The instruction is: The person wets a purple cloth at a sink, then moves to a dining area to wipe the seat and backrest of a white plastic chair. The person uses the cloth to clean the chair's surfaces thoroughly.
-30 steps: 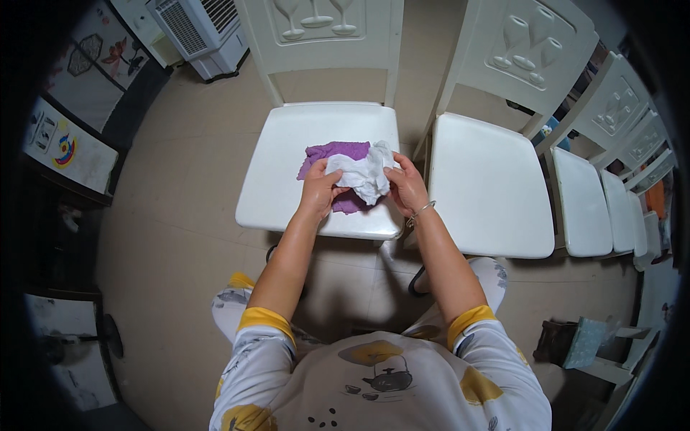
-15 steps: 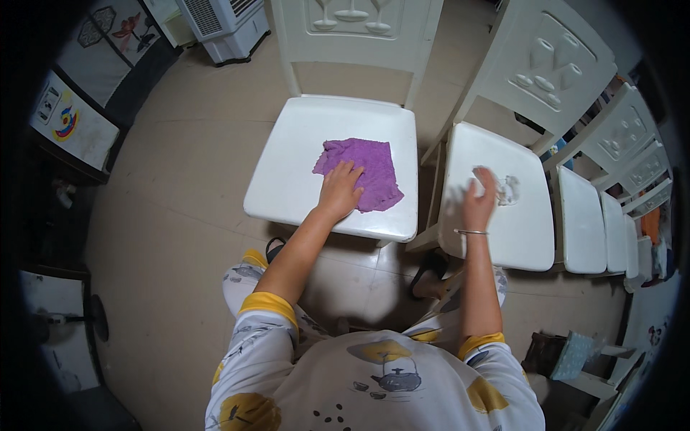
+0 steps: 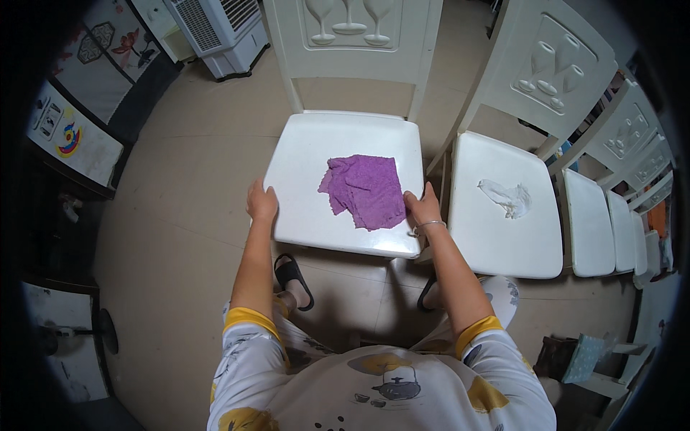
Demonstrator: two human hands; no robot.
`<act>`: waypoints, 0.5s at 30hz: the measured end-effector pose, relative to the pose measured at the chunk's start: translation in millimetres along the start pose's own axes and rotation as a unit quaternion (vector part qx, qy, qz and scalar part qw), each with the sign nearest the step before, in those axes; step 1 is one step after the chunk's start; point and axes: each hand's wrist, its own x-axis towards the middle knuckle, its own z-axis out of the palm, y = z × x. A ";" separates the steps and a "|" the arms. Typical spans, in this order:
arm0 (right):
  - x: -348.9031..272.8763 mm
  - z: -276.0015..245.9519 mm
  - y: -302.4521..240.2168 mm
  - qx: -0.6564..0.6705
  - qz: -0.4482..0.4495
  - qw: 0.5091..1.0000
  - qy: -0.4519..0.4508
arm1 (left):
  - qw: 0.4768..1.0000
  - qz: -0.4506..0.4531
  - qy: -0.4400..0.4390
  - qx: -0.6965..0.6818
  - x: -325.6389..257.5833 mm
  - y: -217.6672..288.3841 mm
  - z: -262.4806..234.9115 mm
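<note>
In front of me stands a white chair (image 3: 309, 215) with goblet shapes carved in its backrest. My left hand (image 3: 263, 203) grips the left edge of its seat, thumb on top and the other fingers around the side, partly hidden. On the opposite edge, my right hand (image 3: 424, 206) holds the seat the same way, a bangle on its wrist. A crumpled purple cloth (image 3: 366, 190) lies on the seat between both hands, touched by neither. On the seat of a second white chair (image 3: 496, 248), to the right, lies a crumpled white cloth or tissue (image 3: 507, 197).
More white chairs (image 3: 591, 230) line up farther right. A white-and-grey air cooler (image 3: 226, 36) stands at the far left on the tiled floor (image 3: 187, 187). Dark-framed furniture (image 3: 72, 136) runs along the left side, with a small fan (image 3: 106, 330) lower down.
My left hand has left the purple cloth for the seat's left edge. My right hand has come from over the second chair to the right edge of the front seat.
</note>
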 end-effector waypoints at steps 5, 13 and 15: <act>25.3 4.6 14.0 0.235 0.175 0.953 -0.072 | 0.970 -0.133 -0.118 -0.168 37.8 -52.7 39.4; 8.8 3.7 21.6 0.313 0.138 0.937 0.074 | 0.940 -0.187 -0.050 -0.280 -36.8 -34.5 14.4; 7.9 0.1 33.7 0.332 0.130 0.932 0.062 | 0.916 -0.205 -0.053 -0.341 -53.6 -28.0 0.3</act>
